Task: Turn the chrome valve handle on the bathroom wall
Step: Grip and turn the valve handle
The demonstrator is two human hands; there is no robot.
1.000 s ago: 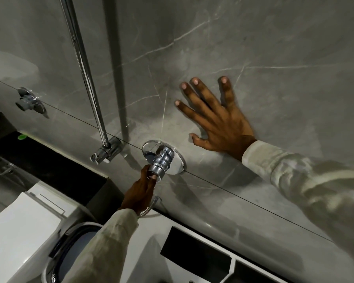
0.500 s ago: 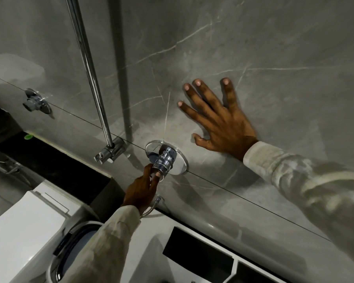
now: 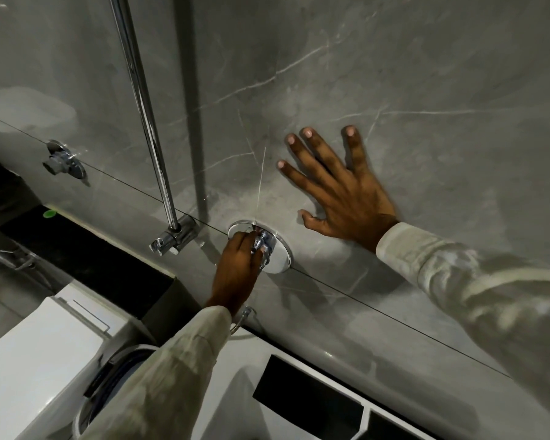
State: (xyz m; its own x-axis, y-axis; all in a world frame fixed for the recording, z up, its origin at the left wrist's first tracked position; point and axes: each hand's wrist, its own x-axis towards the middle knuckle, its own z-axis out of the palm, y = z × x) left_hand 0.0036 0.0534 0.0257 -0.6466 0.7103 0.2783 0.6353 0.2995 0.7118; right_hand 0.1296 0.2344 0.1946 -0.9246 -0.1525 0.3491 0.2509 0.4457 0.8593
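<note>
The chrome valve handle (image 3: 265, 244) juts out of a round chrome plate (image 3: 281, 257) on the grey marble wall (image 3: 394, 74). My left hand (image 3: 237, 271) is wrapped around the handle from below and to the left, with fingers curled over it and hiding most of it. My right hand (image 3: 340, 188) lies flat on the wall above and to the right of the valve, fingers spread, holding nothing.
A chrome rail (image 3: 140, 100) runs down to a bracket (image 3: 175, 238) left of the valve. A second chrome fitting (image 3: 62, 163) sits further left on the wall. Below are a white toilet (image 3: 35, 354) and a white ledge with dark recesses (image 3: 308, 398).
My left hand has moved up from touching the handle's tip to closing around the whole handle. My right hand stays flat on the wall.
</note>
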